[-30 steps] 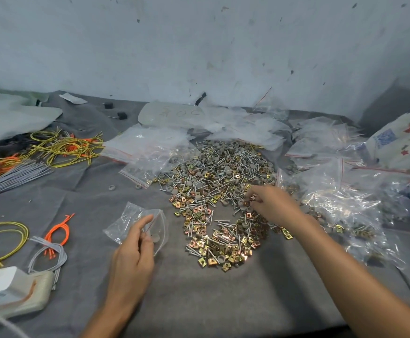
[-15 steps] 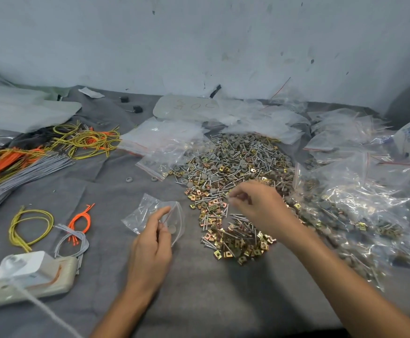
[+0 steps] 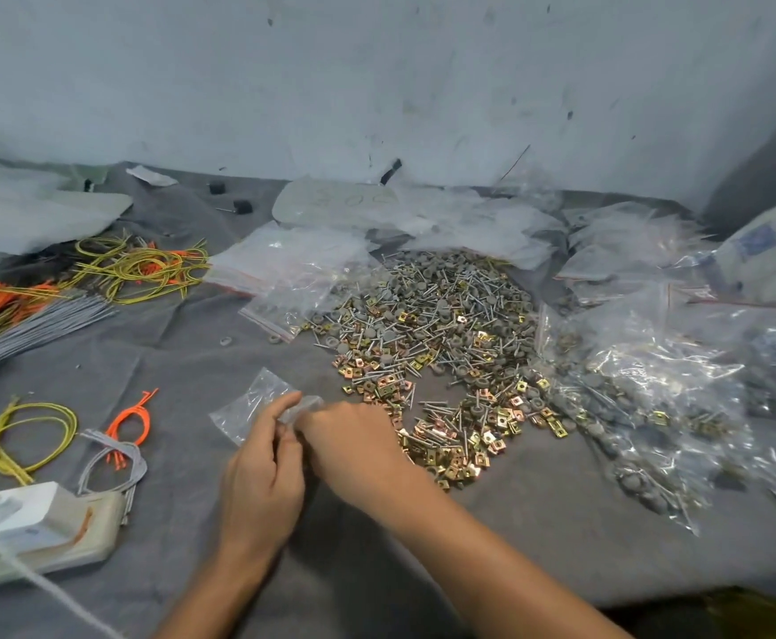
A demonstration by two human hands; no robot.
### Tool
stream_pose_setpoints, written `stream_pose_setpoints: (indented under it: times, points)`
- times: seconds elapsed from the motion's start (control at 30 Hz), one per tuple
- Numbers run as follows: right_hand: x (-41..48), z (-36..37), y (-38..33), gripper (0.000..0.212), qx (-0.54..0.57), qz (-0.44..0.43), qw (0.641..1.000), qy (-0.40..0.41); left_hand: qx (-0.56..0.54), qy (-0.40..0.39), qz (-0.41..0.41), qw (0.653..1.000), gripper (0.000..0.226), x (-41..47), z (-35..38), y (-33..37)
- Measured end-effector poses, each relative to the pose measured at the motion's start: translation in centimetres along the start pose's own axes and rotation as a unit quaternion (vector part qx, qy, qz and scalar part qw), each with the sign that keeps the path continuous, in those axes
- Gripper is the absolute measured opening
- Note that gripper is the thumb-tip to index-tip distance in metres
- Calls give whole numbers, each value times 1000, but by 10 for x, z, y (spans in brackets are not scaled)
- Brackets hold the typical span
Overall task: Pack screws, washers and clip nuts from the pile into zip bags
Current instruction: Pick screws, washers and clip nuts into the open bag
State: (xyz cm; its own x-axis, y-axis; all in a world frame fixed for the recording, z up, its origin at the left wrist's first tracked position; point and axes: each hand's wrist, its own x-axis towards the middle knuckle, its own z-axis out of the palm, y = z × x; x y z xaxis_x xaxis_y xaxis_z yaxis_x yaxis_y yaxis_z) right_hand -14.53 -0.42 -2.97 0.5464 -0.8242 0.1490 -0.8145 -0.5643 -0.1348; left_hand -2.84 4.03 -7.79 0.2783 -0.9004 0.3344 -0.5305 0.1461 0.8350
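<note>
left hand (image 3: 261,477) pinches the small zip bag (image 3: 250,405) at its mouth, on the grey cloth (image 3: 538,523) just left of the hardware pile (image 3: 432,343) — right hand (image 3: 354,449) meets it there, fingertips hidden, so i cannot tell its grip.

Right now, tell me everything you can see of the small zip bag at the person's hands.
The small zip bag is clear, thin, crinkled plastic with glare on it. It lies mostly flat on the grey cloth, left of the hardware pile, with its far corner pointing away from the person. The left hand pinches its near right edge, and the right hand meets it there, fingertips hidden. I cannot tell what is inside it or whether its seal is open.
</note>
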Motion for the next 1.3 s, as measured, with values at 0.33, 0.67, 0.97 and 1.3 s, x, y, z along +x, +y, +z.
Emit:
stream_pose_setpoints:
  times: [0.33,0.67,0.97,1.3]
  points:
    - [-33,-41,80,15,69,114,988,76,-8,7,-12,1000,37,0,2,-3]
    - [-63,-33,184,13,-35,250,968,-2,-12,-1,-25,1000,37,-1,1,1]
    - [-59,-35,164,22,-9,265,963,50,8,-16,-27,999,34,-2,0,9]
    - [-50,-20,20,20,219,127,966,58,17,-43,-4,999,34,-3,-3,10]
